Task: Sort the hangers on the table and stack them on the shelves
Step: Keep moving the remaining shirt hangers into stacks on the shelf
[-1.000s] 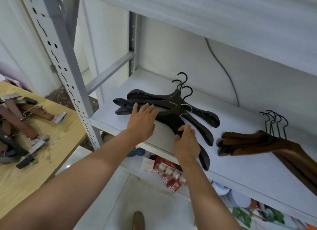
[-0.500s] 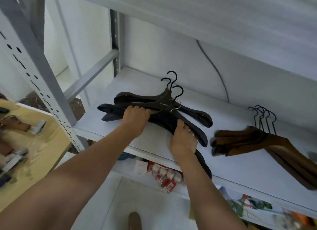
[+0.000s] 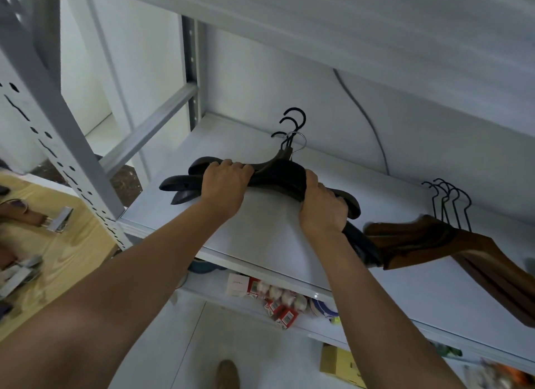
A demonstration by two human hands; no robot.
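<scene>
A stack of black hangers [image 3: 278,174] lies on the white shelf [image 3: 260,243], hooks pointing toward the back wall. My left hand [image 3: 224,187] is closed over the stack's left arm. My right hand [image 3: 322,207] is closed over its right arm, where the ends reach down to the shelf's front. A separate stack of brown wooden hangers [image 3: 428,241] with black hooks lies on the same shelf to the right. On the wooden table [image 3: 72,232] at the left, several brown clip hangers [image 3: 34,214] lie blurred.
A grey perforated shelf upright [image 3: 58,133] stands between table and shelf. Another shelf board hangs close above. A dark cable [image 3: 367,119] runs down the back wall. The lower shelf holds red and white packets [image 3: 275,301]. A shoe [image 3: 228,374] shows on the floor.
The black hangers, spread apart a second ago, are now gathered into one tight stack. Both hands went from resting flat on them to gripping the bundle. The view has shifted right.
</scene>
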